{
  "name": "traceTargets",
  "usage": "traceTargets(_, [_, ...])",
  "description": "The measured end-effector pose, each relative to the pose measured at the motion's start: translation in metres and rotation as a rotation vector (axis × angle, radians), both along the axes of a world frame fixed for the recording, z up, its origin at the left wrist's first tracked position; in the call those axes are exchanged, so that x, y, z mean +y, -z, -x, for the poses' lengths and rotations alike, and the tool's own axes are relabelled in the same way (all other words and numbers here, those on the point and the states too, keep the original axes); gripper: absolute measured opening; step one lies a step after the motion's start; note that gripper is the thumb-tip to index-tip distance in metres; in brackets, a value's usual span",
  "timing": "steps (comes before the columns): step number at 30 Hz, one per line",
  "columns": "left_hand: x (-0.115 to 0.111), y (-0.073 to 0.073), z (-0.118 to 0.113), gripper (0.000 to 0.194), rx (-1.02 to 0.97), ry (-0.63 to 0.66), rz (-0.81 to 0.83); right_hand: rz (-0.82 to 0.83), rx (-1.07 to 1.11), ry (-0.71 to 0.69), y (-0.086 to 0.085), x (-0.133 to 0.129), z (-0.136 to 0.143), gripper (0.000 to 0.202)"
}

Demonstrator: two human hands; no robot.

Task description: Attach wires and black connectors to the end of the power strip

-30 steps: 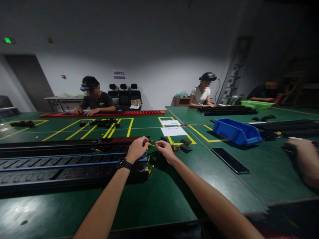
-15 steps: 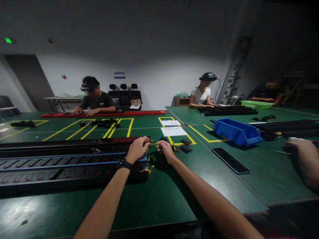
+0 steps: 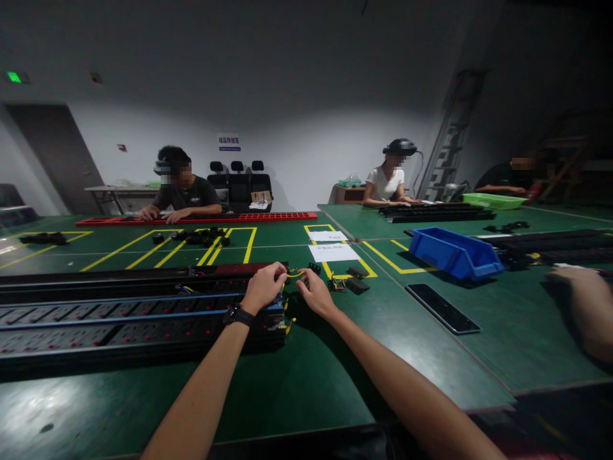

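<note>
Long black strips point(image 3: 119, 312) with small red dots and blue edges lie side by side at the left, their right ends under and near my hands. My left hand point(image 3: 263, 286), with a black watch on the wrist, is pinched at the end of the rear strip, on a thin yellow wire point(image 3: 294, 275). The wire bows across to my right hand point(image 3: 313, 291), whose thumb and forefinger pinch its other end. More yellow wire ends point(image 3: 290, 326) stick out of the nearer strip. Small black parts point(image 3: 358, 285) and a part with yellow wires lie to the right of my right hand.
A blue bin point(image 3: 454, 255), a black phone point(image 3: 443, 309) and paper sheets point(image 3: 334, 252) lie on the green table point(image 3: 407, 358). Another person's hand point(image 3: 587, 306) is at the right edge. People sit across the table, one at a red strip point(image 3: 272, 217). A green tray point(image 3: 495, 202) stands behind.
My right hand has shifted slightly up and left, its fingers less curled. The yellow wire now bows instead of running nearly straight. My left hand has barely moved.
</note>
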State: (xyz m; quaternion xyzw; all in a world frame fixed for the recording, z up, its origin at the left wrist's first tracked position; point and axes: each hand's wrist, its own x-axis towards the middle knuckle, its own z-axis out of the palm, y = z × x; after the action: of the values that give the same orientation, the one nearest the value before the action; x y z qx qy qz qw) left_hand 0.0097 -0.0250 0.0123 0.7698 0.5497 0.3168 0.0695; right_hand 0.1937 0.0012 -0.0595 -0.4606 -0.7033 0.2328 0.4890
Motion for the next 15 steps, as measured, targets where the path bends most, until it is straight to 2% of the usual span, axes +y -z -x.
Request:
traceTargets(2, [0.0001, -0.0001, 0.0003, 0.016, -0.005, -0.007, 0.000, -0.009, -0.037, 0.013, 0.0004, -0.0006, 0.0010, 0.034])
traceTargets(7, [0.0017, 0.0012, 0.0011, 0.013, -0.004, 0.041, -0.014, 0.019, 0.037, 0.063, -0.0012, 0.0018, -0.0003, 0.025])
traceTargets(11, [0.0031, 0.0037, 0.0018, 0.012, -0.004, 0.086, -0.039, 0.049, 0.035, 0.057, -0.0024, 0.0052, -0.0042, 0.035])
traceTargets(15, [0.0042, 0.0052, 0.0014, 0.012, 0.008, 0.103, -0.037, 0.080, 0.016, 0.067, -0.0016, 0.0072, -0.0045, 0.033])
